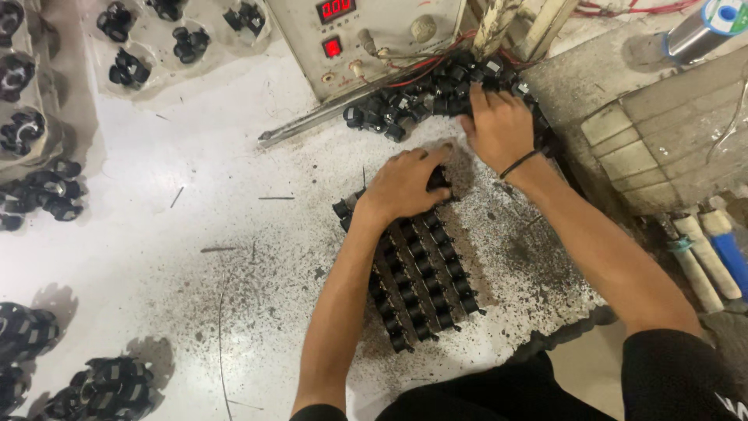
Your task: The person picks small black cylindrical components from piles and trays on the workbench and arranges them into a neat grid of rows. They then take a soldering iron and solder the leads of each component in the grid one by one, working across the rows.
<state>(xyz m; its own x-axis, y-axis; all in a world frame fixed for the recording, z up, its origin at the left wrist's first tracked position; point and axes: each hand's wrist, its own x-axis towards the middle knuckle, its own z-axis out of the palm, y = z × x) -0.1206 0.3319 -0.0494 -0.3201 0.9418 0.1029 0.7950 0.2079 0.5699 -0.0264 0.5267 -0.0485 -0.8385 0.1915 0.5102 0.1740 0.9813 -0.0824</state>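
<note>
Left hand [405, 183] presses the part rows [425, 273] — right hand [499, 125] in the loose pile [405, 105].

Two hands are showing, left hand [403, 183] and right hand [499, 126]. Five rows [421, 265] of black parts are lying under the left hand. Two red displays [335, 9] are glowing on one box [374, 39] above.

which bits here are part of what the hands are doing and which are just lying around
In use:
- left hand, pressing on the rows of black parts
- right hand, in the loose pile of black parts

Lying about:
- trays of parts
- meter box
- metal bar
- solder spool
- wrapped handles
</note>
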